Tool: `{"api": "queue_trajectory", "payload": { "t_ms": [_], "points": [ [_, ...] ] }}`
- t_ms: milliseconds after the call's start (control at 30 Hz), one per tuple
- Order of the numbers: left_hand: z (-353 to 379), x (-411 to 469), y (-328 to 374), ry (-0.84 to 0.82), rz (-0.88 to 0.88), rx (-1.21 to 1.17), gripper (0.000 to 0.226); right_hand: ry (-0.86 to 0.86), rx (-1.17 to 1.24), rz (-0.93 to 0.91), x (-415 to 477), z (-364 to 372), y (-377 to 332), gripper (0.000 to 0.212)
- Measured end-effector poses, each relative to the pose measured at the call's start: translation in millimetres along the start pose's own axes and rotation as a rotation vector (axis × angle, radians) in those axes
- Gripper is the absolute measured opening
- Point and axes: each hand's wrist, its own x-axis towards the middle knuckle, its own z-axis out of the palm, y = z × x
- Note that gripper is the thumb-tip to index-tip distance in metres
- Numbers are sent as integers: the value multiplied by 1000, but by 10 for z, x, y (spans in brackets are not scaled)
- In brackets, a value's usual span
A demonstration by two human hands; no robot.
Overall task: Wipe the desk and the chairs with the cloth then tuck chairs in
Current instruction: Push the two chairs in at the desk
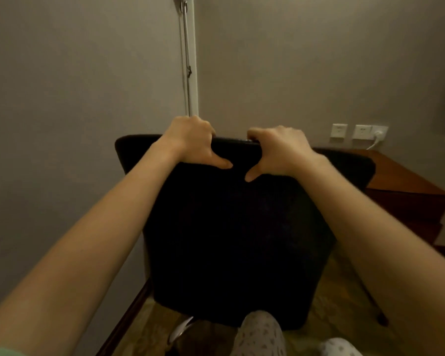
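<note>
At the bottom of my frame, right of centre, a knee (pixel 263 332) in pale spotted trousers pokes up. Around it I see patterned carpet (pixel 326 312). A dark skirting board (pixel 126 319) runs up from the lower left along the foot of the wall.

Both bare forearms reach up from the lower corners to the chair (pixel 229 240). Its black back fills the middle of the frame, rear face toward me. One thin chair leg (pixel 373 301) slants down to the carpet at lower right.

The left hand (pixel 190 142) grips the top edge of the chair back, left of centre. Its fingers are curled over the edge and hidden on the far side, and its thumb is stretched along the near face, pointing right. The right hand (pixel 280 150) grips the same edge just beside it, fingers hooked over likewise, thumb pointing down and left. The two thumb tips are near each other but apart.

Past the chair's upper right corner stands the desk (pixel 406 186), reddish-brown wood, at the right of the frame by the wall. I cannot tell whether the chair touches it.

Above the desk, on the grey wall (pixel 62 98), sit two white sockets (pixel 338 130). Next to them is a white plug (pixel 378 133), its cord hanging toward the desk. A metal pole (pixel 186 60) rises from behind the left hand to the top centre of the frame.
</note>
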Motion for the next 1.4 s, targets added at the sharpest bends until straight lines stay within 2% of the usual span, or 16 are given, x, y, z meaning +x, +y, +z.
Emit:
{"api": "queue_trajectory", "payload": {
  "t_ms": [133,233,400,667,800,867,967,1067,1233,1400],
  "points": [
    [28,40,-5,21,7,38,67,146,0,-10,-54,100,18,59],
    [58,102,-14,27,9,78,64,188,-12,-18,8,167,59,58],
    [153,343,-183,-39,-3,47,68,179,12,-68,296,236,146,53],
    [628,899,-539,-49,2,121,67,93,60,-17,1129,591,248,45],
    [797,1111,-898,20,55,106,90,102,75,-50,1523,725,157,35],
    [875,1198,-1084,13,43,73,85,132,84,-66,1704,769,96,34],
    [964,1311,-1250,-66,20,27,62,186,81,-80,1876,854,19,43],
    [1075,1474,-1261,-87,-6,30,54,187,66,-39,2052,951,78,44],
    [1174,1830,-1019,-29,35,59,59,93,14,95,2224,953,469,48],
    [1319,1951,-1107,19,11,115,60,93,30,57,2388,1039,535,45]
  ]
}}
